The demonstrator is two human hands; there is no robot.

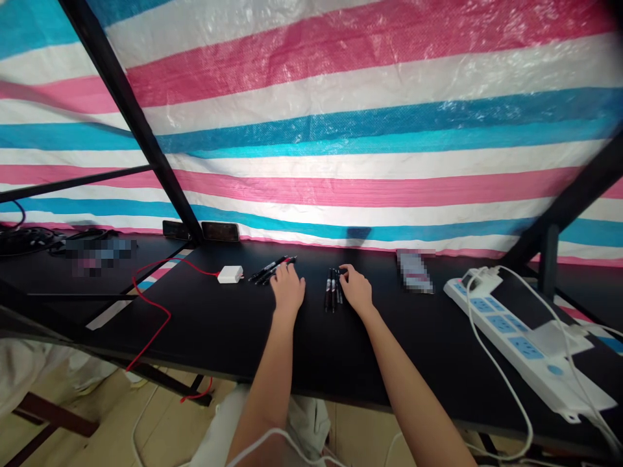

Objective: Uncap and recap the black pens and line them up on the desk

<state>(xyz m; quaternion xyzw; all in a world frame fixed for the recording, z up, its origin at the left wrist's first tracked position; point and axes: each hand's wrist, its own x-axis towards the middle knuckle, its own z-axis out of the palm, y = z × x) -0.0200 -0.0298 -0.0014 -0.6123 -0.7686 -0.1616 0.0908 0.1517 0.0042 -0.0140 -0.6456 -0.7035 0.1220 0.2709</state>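
My left hand (288, 288) lies palm down at the near right end of a loose pile of dark pens (265, 270), one with a red part. Its thumb stands apart from the fingers, and the fingertips reach over the pens; whether they press on one is hard to see. A second group of black pens (332, 290) with pale markings lies side by side, pointing away from me. Just right of this group rests my right hand (357, 290), fingers bent and apart, its tips at the rightmost pen. Neither hand visibly grips a pen.
The black table (321, 357) carries a white charger (230, 274) with a red cable (156, 305), a blurred packet (415, 271) and a long white power strip (520, 344) with cords. Phones (220, 231) lean at the back by a black frame post (131, 110). A striped sheet (341, 130) hangs behind.
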